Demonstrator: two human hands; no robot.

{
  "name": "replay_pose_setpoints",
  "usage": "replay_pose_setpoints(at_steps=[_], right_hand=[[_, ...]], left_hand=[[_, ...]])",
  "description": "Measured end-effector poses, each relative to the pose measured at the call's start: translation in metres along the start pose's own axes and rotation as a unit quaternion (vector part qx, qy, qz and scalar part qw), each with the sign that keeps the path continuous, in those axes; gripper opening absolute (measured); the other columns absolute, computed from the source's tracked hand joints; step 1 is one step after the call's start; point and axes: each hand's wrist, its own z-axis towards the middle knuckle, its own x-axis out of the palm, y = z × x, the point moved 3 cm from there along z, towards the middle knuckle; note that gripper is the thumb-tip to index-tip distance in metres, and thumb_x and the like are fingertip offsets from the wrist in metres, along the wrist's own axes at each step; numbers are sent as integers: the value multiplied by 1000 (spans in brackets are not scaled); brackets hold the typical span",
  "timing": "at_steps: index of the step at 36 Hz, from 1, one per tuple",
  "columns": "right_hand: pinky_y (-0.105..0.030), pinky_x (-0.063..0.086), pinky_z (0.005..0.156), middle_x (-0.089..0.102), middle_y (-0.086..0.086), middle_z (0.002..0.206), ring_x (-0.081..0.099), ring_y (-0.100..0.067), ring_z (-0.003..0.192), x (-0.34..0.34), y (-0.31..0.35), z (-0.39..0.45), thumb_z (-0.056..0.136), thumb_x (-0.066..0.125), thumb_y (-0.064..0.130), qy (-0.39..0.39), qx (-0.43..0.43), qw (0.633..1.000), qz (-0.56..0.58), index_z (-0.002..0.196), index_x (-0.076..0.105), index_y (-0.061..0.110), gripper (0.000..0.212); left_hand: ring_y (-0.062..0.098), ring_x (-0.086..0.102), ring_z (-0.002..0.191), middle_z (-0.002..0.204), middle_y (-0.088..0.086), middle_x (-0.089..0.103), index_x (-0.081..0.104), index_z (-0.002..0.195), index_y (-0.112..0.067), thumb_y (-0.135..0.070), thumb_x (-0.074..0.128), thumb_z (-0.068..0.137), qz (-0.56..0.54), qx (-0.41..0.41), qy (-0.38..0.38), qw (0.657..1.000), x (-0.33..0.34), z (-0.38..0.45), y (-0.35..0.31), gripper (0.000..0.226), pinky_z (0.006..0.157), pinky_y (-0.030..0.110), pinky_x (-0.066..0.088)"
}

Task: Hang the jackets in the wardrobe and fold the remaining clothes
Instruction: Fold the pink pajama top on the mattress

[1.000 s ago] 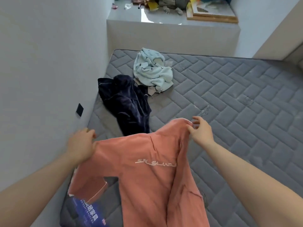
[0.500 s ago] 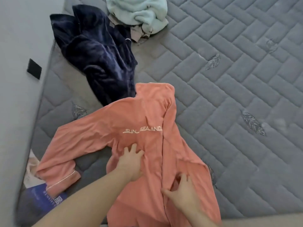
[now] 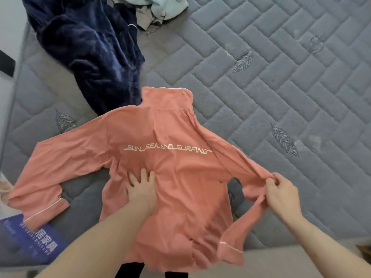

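Observation:
A salmon-pink long-sleeved shirt [image 3: 176, 137] with white lettering lies back-up on the grey quilted mattress [image 3: 281, 81], collar pointing away from me. My left hand [image 3: 141, 190] presses flat on the middle of its back, fingers spread. Out to the right, my right hand [image 3: 281, 195] pinches the shirt's right sleeve and holds it stretched off the mattress. The left sleeve lies spread toward the wall. A crumpled dark navy plush garment [image 3: 90, 47] lies beyond the shirt at the upper left, and a pale mint garment [image 3: 164, 7] is at the top edge.
A grey wall [image 3: 10, 27] runs along the mattress's left side, with a small black fitting [image 3: 7, 64] on it. A blue printed label [image 3: 34, 241] shows at the mattress's near left corner. The mattress's near edge crosses the bottom of the view.
The shirt went from held up by the shoulders to laid flat. My right hand left the hem, caught the right sleeve and drew it out sideways, spreading the back and its full lettering.

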Motion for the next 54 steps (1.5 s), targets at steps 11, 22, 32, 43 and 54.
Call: replay_pose_setpoints(at_steps=[11,22,32,43,54], right_hand=[[-48,39,109,53,-25,137,50,-46,127,27,-40,54,90,69,33,57,110,991,-55,138,49,8,57],[-47,41,105,38,-26,151,50,-46,130,64,-62,33,84,76,25,69,180,981,-35,156,17,10,94],[-35,44,59,63,-9,66,56,-23,64,9,26,18,84,67,23,25,-16,994,109,70,63,9,20],[-31,49,73,71,11,94,68,-18,94,122,93,-104,75,67,49,260,-131,957,3,113,52,31,44],[-37,44,96,35,-15,147,54,-36,126,191,45,-165,88,63,30,258,-1,961,-103,150,26,15,74]], left_hand=[[52,-14,149,160,14,-32,-14,157,-21,-43,79,77,54,-7,-42,998,18,3,1,124,121,64,11],[51,-12,150,161,11,-31,-13,156,-21,-46,84,70,24,0,-67,997,25,8,4,133,122,64,11],[47,-8,152,165,7,-23,-4,159,-22,-31,85,72,-6,-7,-90,996,20,0,3,125,121,64,16],[40,1,154,169,2,-4,1,161,-22,-33,70,89,-16,67,-120,990,25,-10,25,101,124,54,13],[40,50,119,132,17,50,55,125,-9,-27,76,74,-200,-99,-338,914,-14,-49,205,57,100,51,39]])
